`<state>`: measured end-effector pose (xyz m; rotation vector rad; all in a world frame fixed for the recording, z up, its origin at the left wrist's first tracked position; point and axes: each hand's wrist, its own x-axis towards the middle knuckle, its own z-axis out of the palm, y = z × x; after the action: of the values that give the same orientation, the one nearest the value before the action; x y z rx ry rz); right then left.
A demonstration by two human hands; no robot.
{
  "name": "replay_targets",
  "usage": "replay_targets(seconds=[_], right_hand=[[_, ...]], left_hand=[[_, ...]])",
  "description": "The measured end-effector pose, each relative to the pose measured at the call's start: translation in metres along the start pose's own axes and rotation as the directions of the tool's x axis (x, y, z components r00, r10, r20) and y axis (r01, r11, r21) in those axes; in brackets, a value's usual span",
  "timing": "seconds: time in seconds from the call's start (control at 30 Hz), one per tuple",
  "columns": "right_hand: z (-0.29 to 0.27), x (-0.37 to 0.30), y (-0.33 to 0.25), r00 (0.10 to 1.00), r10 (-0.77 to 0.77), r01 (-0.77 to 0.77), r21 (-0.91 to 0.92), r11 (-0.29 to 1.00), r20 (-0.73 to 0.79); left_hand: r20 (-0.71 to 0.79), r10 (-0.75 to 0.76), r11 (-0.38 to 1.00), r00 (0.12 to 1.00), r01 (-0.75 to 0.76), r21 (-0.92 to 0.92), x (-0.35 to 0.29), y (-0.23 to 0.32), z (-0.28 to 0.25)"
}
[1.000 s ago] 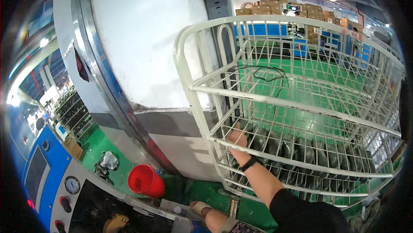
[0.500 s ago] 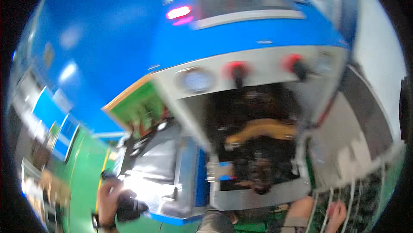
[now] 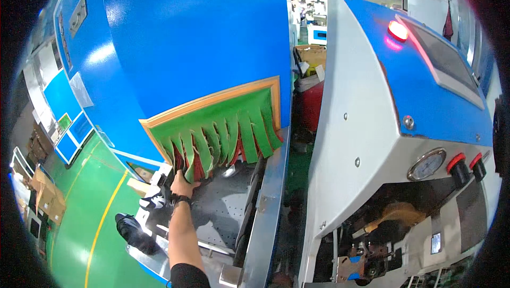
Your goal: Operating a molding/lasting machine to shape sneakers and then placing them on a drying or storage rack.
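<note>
My left hand, with a black band on the wrist, reaches to the green strip curtain across the opening of a blue machine. Its fingers go in among the hanging strips at the left end, so I cannot see whether they grip anything. Under the curtain lies a grey perforated surface. Left of my forearm, a dark shoe-like object rests by the edge, with a black-and-white shoe-like piece just beyond it. My right hand is out of view.
To the right stands a white-and-blue machine with a lit red lamp, a round gauge and red-black knobs. A metal rail edges the perforated surface. Cardboard boxes stand far left on the green floor.
My view has swung left from the gauge machine to the curtained one. My left hand has moved from beside a dark object up to the curtain strips; my right hand has left view.
</note>
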<state>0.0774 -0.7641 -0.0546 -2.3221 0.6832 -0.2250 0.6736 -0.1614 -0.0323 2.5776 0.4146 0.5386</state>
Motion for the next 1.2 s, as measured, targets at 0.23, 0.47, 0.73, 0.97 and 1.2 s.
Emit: replay_targets(seconds=[0.23,0.47,0.73,0.97,1.2], right_hand=[[-0.005,0.005,-0.043,0.977,0.117,-0.082,-0.196,0.977,0.178],[0.048,0.014,-0.199,0.614,-0.788,0.434,0.853,0.289,-0.046],[-0.03,0.007,-0.201,0.721,-0.48,-0.215,0.819,0.532,0.501],[0.004,-0.011,0.014,0.886,-0.107,-0.32,0.764,0.561,0.45],[-0.131,0.078,-0.211,0.926,-0.372,0.336,0.588,0.736,-0.064]], left_hand=[[0.057,0.171,0.98,0.984,-0.164,-0.117,-0.119,0.101,-0.109],[0.525,0.414,0.682,0.744,0.128,-0.72,-0.331,0.159,-0.251],[0.614,0.667,0.452,0.421,0.426,-0.783,-0.481,0.196,-0.209],[0.74,0.627,0.711,0.244,0.208,-0.672,-0.527,0.244,-0.197],[0.768,0.608,0.526,0.2,0.623,-0.579,-0.49,0.281,-0.216]])
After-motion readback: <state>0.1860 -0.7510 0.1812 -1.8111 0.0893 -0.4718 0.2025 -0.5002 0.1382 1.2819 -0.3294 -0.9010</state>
